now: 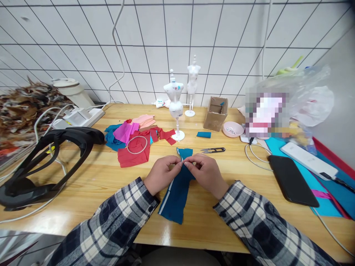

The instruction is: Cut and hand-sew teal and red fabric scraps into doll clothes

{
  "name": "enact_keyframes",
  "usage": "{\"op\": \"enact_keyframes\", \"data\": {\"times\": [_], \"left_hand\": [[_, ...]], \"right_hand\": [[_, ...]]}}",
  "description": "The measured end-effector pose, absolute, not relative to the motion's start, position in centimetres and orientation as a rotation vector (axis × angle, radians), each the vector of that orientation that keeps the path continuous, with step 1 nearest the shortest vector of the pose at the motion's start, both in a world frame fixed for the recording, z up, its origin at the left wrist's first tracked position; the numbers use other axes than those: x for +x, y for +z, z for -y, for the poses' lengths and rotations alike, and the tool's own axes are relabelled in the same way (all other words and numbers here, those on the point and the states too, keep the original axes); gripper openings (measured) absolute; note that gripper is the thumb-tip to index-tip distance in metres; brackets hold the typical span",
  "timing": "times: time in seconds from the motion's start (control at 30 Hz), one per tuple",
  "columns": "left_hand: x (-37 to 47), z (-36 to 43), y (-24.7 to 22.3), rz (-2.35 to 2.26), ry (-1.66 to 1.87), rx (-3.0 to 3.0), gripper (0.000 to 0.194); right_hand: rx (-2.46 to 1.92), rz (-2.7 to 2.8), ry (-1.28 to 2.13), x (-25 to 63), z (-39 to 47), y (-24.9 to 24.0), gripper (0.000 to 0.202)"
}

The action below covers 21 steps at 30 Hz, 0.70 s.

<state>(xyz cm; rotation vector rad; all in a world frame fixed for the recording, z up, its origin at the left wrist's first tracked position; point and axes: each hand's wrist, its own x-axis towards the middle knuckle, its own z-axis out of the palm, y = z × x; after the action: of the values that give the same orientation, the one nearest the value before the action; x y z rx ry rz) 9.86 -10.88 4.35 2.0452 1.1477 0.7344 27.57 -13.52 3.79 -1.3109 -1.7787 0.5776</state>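
A strip of teal fabric (177, 199) lies on the wooden table, with a white strip (165, 200) along its left edge. My left hand (164, 173) pinches that edge near the upper part of the cloth. Close against it, my right hand (206, 173) pinches at the same spot, fingertips nearly touching the left ones. What lies between the fingertips is too small to make out apart from the fabric edge. Just beyond my right hand rest small thread snips (215, 150). A smaller teal fabric piece (203, 135) lies farther back.
Two white mini mannequins (175, 98) stand toward the tiled wall. Colourful fabric scraps (130, 155) with a hoop (137, 144) lie left, near a black headset frame (55, 166). A cardboard box (215, 114), pink bowl (233, 129), phone (292, 179) and white power bank (309, 160) occupy the right.
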Motion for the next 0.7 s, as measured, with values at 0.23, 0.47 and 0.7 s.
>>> {"op": "enact_keyframes", "data": {"times": [0.23, 0.47, 0.7], "left_hand": [[10.04, 10.86, 4.47, -1.181, 0.747, 2.003, 0.022], [9.96, 10.92, 4.37, -1.129, 0.733, 2.027, 0.024], [9.74, 10.94, 4.39, -1.094, 0.727, 2.03, 0.03]], "right_hand": [[-1.302, 1.839, 0.501, 27.38, 13.81, 3.74, 0.012], [-1.351, 1.825, 0.422, 27.33, 13.87, 3.84, 0.01], [-1.362, 1.831, 0.419, 27.22, 14.03, 4.14, 0.01]]}}
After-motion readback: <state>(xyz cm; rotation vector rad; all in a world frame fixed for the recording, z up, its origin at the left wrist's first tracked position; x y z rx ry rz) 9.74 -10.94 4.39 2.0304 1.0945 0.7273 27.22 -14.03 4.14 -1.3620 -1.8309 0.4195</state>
